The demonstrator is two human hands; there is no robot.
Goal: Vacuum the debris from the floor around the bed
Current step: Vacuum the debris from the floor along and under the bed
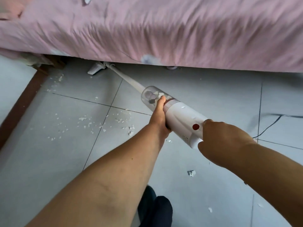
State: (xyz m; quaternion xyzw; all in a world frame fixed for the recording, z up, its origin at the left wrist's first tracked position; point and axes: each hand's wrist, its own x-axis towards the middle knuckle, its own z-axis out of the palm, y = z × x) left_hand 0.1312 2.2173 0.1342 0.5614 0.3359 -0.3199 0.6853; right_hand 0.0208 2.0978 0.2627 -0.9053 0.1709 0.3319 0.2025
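Observation:
I hold a white stick vacuum (182, 117) with both hands. My left hand (159, 117) grips the underside of its body just behind the clear dust cup (151, 95), which has bits of debris inside. My right hand (224, 138) grips the rear handle beside a red button (195, 126). The thin tube (127, 79) runs forward to the floor head (96, 68), which lies at the bed's edge under the pink cover (164, 30). White debris crumbs (85, 123) are scattered on the grey tiles left of the tube, and single pieces (191, 173) lie nearer me.
A brown wooden bed frame rail (24, 102) runs along the left. A dark cord (268, 126) trails across the tiles on the right. My dark-socked foot (155, 208) stands at the bottom. More crumbs (57, 79) lie near the bed corner.

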